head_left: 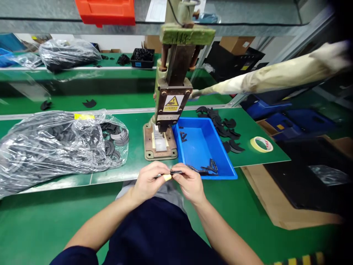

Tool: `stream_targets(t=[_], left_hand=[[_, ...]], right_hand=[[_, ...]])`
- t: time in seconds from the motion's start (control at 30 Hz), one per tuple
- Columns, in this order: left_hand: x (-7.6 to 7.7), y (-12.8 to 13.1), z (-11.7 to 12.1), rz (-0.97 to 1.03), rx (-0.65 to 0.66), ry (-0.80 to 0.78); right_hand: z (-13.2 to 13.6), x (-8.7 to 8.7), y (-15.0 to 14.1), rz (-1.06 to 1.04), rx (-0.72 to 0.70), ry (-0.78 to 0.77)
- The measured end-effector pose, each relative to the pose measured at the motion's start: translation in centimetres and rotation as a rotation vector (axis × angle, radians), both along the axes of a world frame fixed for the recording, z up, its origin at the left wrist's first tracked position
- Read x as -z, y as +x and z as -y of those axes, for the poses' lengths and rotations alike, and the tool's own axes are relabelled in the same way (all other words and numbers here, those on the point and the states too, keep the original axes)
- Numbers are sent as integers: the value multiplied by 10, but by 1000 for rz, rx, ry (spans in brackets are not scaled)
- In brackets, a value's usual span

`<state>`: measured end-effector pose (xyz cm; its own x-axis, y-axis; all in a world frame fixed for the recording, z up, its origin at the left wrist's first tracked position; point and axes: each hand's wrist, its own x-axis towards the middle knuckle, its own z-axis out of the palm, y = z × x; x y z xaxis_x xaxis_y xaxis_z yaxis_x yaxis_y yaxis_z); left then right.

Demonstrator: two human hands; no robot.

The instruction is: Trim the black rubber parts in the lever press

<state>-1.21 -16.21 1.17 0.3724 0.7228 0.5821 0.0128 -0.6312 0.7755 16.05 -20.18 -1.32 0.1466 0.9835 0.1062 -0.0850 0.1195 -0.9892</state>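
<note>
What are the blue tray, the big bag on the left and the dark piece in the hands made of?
Blue tray: probably moulded plastic, smooth, given its even colour and soft sheen. Big bag: clear plastic film, glossy, judging by wrinkles and glints. Dark piece: perhaps plastic or metal, finish unclear; it is mostly covered.

Part (176, 172) before press (173, 92), bin (197, 145) right

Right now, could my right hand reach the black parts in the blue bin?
Probably yes: your right hand is beside the open blue bin, with no lid over the black parts, though that hand holds a small dark piece.
</note>
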Motion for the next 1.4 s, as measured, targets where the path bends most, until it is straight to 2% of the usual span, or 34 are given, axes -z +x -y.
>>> stream_targets(t=[0.17, 0.6, 0.87, 1.23, 1.3, 1.4], left_hand=[[6, -7, -3, -45, 23, 112], [19, -19, -3, -20, 1, 113], [22, -24, -5, 7, -14, 26], [12, -32, -20, -47, 103, -39], [12, -33, -29, -98, 75, -69], [19, -32, -57, -179, -89, -99]], right_hand=[[7, -1, 1, 79, 7, 28], [14, 10, -6, 209, 18, 103], [11, 7, -15, 183, 22, 26], [-5, -9, -27, 42, -46, -134], [-7, -13, -25, 47, -41, -164], [-7, -24, -15, 74, 2, -176]])
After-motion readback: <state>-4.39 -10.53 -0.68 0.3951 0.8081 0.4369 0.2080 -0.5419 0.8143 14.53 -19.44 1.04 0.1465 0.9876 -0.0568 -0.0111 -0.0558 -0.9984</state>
